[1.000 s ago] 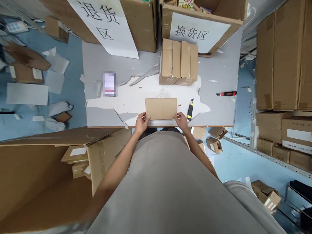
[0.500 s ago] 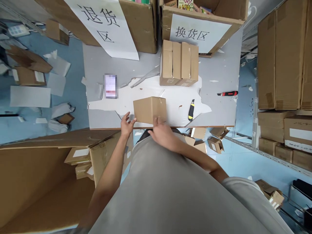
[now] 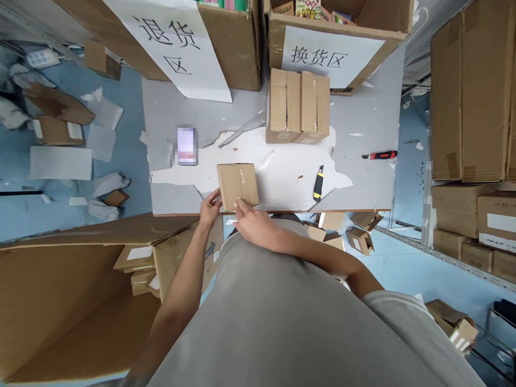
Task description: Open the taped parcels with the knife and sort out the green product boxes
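A small brown cardboard box (image 3: 237, 185) with clear tape on its face is at the table's front edge, between my hands. My left hand (image 3: 210, 208) grips its left side, thumb and fingers bent at the lower corner. Across its near edge lie the curled fingers of my right hand (image 3: 256, 221), which hold the box from the front. The undersides of the fingers are hidden. On the white paper (image 3: 282, 183) to the right lies a yellow-and-black utility knife (image 3: 318, 184).
Two closed cartons (image 3: 298, 107) stand side by side farther back, before a labelled open box (image 3: 334, 54). Another large labelled box (image 3: 234, 48) is left of it. A red-and-black knife (image 3: 380, 155) lies right, a blurred phone (image 3: 186, 145) left. A big open carton (image 3: 60, 306) is at lower left.
The box has turned and shifted slightly left, so a narrower taped face shows. My right hand has moved left with it; my left hand stays at its left side.
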The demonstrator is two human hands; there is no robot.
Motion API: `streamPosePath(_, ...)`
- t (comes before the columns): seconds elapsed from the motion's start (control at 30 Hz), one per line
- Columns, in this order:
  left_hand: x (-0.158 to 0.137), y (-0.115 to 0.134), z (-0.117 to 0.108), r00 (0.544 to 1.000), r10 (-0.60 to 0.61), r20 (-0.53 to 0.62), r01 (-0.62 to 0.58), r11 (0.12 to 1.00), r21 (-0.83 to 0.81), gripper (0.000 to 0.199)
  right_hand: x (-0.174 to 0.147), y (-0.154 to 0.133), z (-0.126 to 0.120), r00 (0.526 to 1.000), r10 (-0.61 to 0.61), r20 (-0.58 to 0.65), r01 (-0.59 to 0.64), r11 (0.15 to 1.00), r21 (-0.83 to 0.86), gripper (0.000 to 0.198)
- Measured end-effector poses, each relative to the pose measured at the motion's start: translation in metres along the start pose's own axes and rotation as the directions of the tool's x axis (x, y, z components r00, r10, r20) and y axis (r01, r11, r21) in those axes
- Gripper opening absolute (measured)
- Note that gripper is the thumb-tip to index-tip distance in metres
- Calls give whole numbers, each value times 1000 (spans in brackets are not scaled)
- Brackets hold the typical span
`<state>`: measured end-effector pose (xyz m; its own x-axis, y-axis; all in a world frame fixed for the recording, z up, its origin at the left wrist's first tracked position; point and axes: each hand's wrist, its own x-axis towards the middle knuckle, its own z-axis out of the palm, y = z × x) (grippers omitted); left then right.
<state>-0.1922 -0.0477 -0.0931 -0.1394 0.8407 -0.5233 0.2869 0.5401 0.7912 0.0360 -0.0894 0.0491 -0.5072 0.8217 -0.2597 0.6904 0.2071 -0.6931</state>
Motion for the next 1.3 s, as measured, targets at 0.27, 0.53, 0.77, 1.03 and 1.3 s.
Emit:
streamPosePath(0.27,-9,10,23,982,-87,170,113,983,-147,88,-57,121,-16,903,279,-328,-142,912,385,46)
streamPosePath(0.53,-18,43,83,982,-68,176,77,996,-43,71,-66,201,0,660,709,-249,-433,629,645,34)
streamPosePath(0.77,-27,58,72,994,22,109,-15,998,-66,79,-65,194,-8,633,685,-360,-333,661,672,40)
streamPosePath(1.03,7,84,73,997,70,-29,-69,996,49,47,-37,208,-50,649,688,-326,-387,667,636,52)
streamPosePath(1.3,29,100,76,995,90,39,-91,995,44,47,-39,218,-58,712,629,-312,-360,708,607,55)
